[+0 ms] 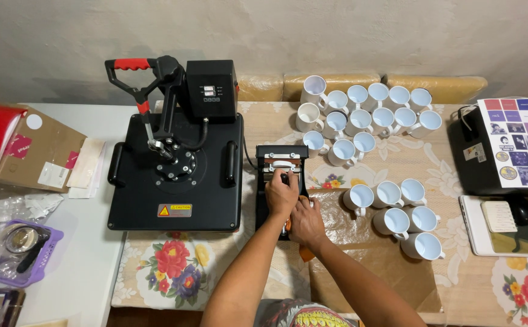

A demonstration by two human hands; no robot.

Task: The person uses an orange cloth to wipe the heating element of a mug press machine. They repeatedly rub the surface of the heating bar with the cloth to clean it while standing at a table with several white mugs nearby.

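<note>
A small black mug press (279, 158) with an orange heating band sits on the table to the right of a large black flat heat press (176, 169). My left hand (281, 194) is shut on the mug press's lever knob. My right hand (307, 221) rests against the lower right side of the mug press, touching its orange band; what it holds is hidden. Several white mugs (361, 112) stand in a cluster at the back, and several more white mugs (397, 212) stand to the right of my hands.
The heat press has a red-gripped handle (132, 64) raised at the back. A cardboard box (34, 151) and red folder lie left, a purple basket (25, 248) at the lower left. A black device with a printed colour sheet (521, 142) and a laptop (506, 227) stand right.
</note>
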